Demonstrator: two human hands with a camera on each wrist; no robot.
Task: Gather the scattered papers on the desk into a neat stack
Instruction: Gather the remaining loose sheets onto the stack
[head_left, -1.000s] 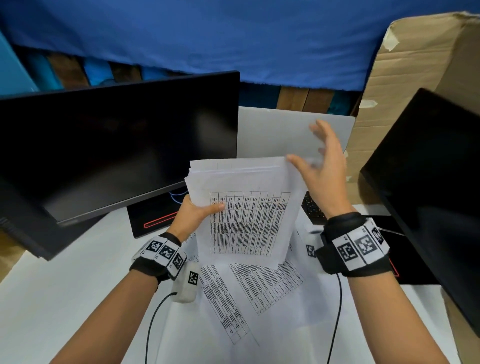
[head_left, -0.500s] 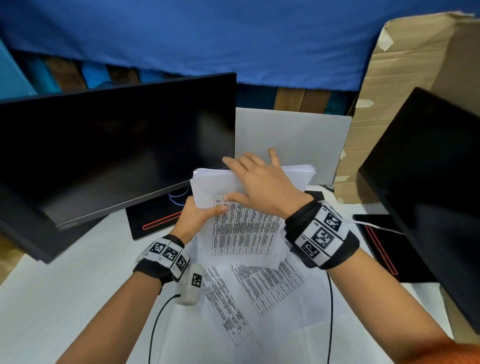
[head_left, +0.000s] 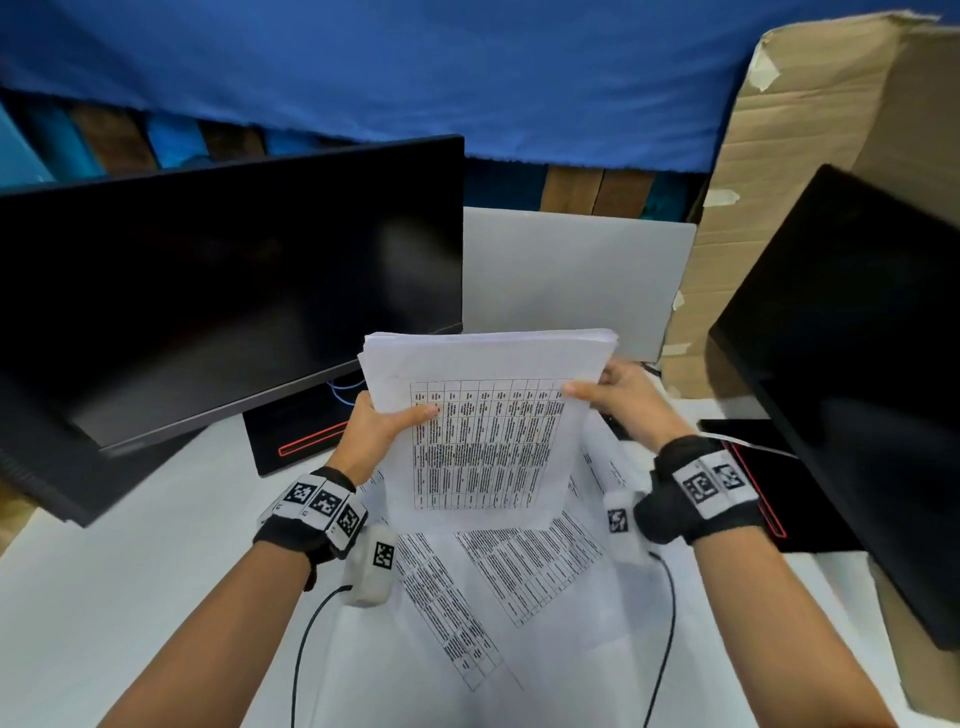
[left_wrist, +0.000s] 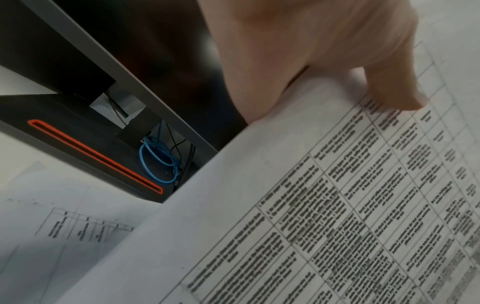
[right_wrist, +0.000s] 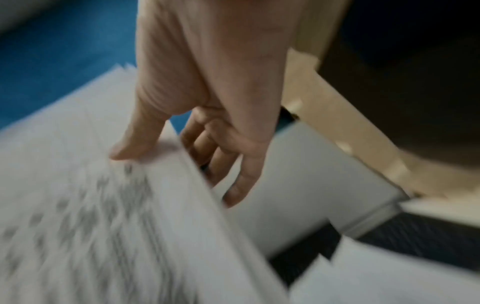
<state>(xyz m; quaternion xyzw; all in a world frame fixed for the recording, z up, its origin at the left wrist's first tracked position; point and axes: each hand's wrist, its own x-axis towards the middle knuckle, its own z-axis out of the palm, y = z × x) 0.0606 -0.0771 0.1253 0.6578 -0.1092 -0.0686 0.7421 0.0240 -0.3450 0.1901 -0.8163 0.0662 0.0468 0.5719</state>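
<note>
Head view, two hands (head_left: 376, 431) (head_left: 626, 400) holding one paper stack (head_left: 483, 415), two monitors (head_left: 228, 291) (head_left: 852, 364)

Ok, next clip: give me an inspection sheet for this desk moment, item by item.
Surface: white desk, partly covered by sheets.
Job's things: paper stack held up off the desk; loose printed sheets lie skewed beneath.
Clutter: grey board behind the stack.
Grippers: left hand grips the stack's left edge; right hand pinches its right edge.
Cables: coiled blue cable under the left monitor; wrist-camera leads.
Surroundings: right monitor, cardboard box, blue cloth.
</note>
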